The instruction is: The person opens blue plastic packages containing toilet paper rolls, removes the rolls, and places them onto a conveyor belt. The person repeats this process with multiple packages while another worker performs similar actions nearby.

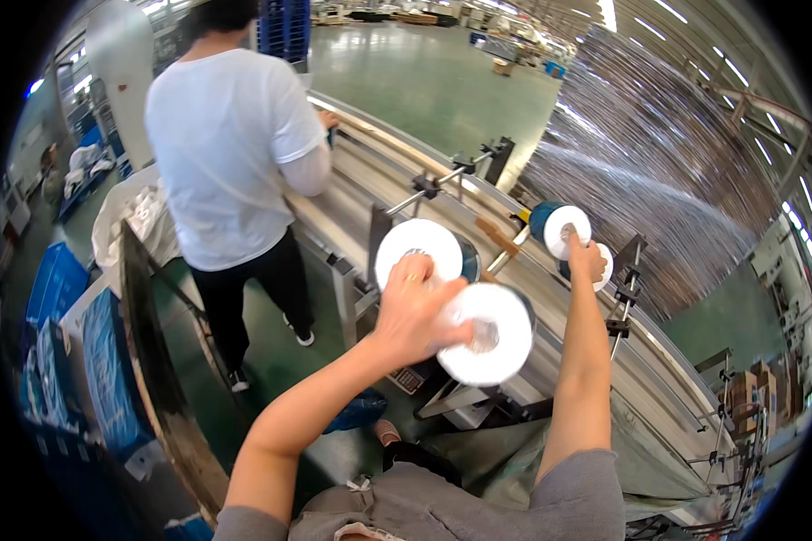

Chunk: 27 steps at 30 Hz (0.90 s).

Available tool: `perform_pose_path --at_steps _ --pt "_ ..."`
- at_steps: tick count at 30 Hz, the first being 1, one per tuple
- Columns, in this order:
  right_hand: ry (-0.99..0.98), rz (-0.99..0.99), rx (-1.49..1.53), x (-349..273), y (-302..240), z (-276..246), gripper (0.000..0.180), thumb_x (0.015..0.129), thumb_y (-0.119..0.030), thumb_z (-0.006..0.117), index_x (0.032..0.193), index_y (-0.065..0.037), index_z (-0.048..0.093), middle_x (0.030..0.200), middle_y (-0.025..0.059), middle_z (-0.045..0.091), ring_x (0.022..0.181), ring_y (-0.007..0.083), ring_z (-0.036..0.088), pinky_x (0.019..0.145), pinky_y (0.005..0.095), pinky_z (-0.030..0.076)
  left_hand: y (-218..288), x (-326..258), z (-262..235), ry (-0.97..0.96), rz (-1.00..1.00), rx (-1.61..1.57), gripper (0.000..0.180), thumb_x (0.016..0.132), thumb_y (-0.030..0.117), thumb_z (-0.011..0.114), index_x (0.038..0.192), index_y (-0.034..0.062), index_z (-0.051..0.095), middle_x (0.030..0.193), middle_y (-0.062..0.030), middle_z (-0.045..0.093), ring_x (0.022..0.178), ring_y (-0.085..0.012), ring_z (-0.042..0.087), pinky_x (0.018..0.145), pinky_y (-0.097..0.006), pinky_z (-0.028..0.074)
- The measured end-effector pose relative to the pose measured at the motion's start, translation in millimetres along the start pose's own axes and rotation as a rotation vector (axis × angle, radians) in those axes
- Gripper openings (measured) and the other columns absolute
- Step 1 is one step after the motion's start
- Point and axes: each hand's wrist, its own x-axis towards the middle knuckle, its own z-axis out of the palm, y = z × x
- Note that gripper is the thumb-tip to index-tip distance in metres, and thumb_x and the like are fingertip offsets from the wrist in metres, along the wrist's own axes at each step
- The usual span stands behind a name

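My left hand [413, 311] grips two spools side by side, both with round white end faces and dark teal sides. Its fingers reach into the hub of the upper spool [440, 240], and the thumb goes into the hub of the lower spool [496, 362]. Farther off to the right, my right hand [587, 261] has its fingers at the hub of a teal-sided spool [559, 218]. Another spool [606, 269] shows partly behind that hand. All of these are over the conveyor [550, 311]. Blur softens my left hand.
A co-worker in a white shirt [230, 153] stands at the conveyor on the left. Clamped guide rods [429, 187] cross the belt. Beyond it rises a large film-wrapped stack [650, 171]. Blue bags [113, 370] and a brown board edge [158, 406] are at my left.
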Motion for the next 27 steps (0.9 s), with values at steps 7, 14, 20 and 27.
perform_pose_path --at_steps 7,14,20,27 --pt "-0.359 -0.075 -0.502 63 3 7 0.087 0.064 -0.078 0.053 0.116 -0.008 0.062 0.119 0.0173 0.06 0.112 0.0316 0.056 0.091 0.0467 0.039 -73 75 189 -0.165 -0.089 0.092 0.047 0.057 0.041 0.074 0.087 0.0053 0.07 0.088 -0.0197 0.053 0.092 -0.035 0.048 0.083 -0.042 0.038" --pt "-0.532 -0.052 -0.719 80 3 27 0.09 0.066 -0.078 0.051 0.125 -0.011 0.056 0.127 0.011 0.056 0.116 0.0297 0.053 0.089 0.0448 0.038 -84 128 255 -0.642 -0.247 0.392 0.059 0.063 0.058 0.069 0.086 0.0039 0.071 0.098 -0.0177 0.059 0.097 -0.0303 0.052 0.083 -0.039 0.039" --pt "-0.579 -0.167 -0.666 102 7 51 0.078 0.07 -0.063 0.059 0.125 -0.008 0.054 0.128 0.0144 0.054 0.118 0.0306 0.052 0.094 0.0452 0.041 -108 110 283 -0.91 -0.215 0.419 0.06 0.061 0.059 0.071 0.091 0.0068 0.07 0.101 -0.0163 0.061 0.099 -0.0313 0.055 0.082 -0.04 0.042" --pt "-0.382 -0.732 -0.292 49 -102 18 0.052 0.08 -0.044 0.058 0.112 -0.004 0.061 0.114 0.0201 0.06 0.108 0.0352 0.056 0.09 0.0439 0.045 -98 57 210 -0.661 -0.34 0.296 0.071 0.078 0.038 0.065 0.137 0.0109 0.035 0.122 -0.0257 0.048 0.115 -0.0385 0.045 0.096 -0.052 0.031"
